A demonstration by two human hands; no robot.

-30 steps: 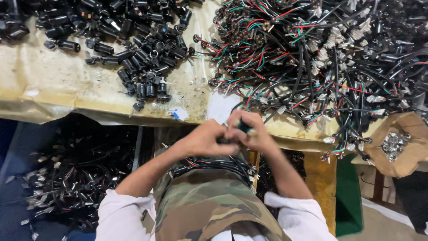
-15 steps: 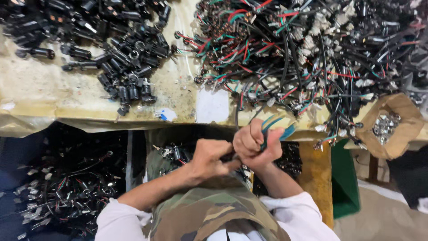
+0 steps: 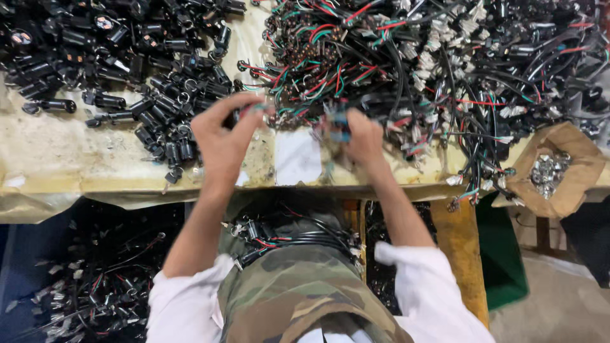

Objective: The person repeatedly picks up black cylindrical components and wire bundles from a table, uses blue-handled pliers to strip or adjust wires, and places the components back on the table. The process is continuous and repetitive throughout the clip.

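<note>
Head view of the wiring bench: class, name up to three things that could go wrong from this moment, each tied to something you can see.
1. The right hand reaches into the tangled pile of coloured wires; pulling one lead may drag others off the table edge.
2. The left hand works beside the loose black connectors, which a knock could roll to the floor.
3. The finished bundle on the lap could slide off.

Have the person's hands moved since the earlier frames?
Yes. The left hand and right hand have gone from below the table edge forward over the tabletop, and spread apart.
</note>
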